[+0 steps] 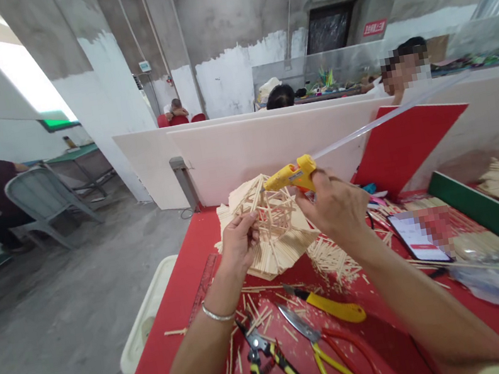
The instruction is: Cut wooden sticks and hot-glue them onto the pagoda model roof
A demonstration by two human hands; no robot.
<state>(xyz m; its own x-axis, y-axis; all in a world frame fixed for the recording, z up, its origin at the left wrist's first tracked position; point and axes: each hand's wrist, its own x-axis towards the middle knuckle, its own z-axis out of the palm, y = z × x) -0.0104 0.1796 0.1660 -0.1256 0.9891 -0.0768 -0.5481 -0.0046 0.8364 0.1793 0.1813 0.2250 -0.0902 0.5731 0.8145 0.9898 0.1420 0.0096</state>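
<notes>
A model built of thin wooden sticks [277,258], with a wide flared skirt and an open lattice above it, rests on the red table. At its near left side my left hand [238,240] has thumb and fingers closed on a slim wooden stick [257,197] at the lattice; whether that stick is fixed to the model I cannot tell. My right hand [335,201] grips a yellow hot glue gun [290,175]. Its nozzle points left at the top of the lattice, close to the stick. A long clear glue stick [364,128] sticks out of the gun's back.
Pruners [259,345], red-and-yellow-handled snips [309,330] and a yellow utility knife [334,307] lie in front of the model. Loose sticks [335,259] are piled at its right, near a phone [418,238]. A white partition [234,151] stands behind; people sit beyond it.
</notes>
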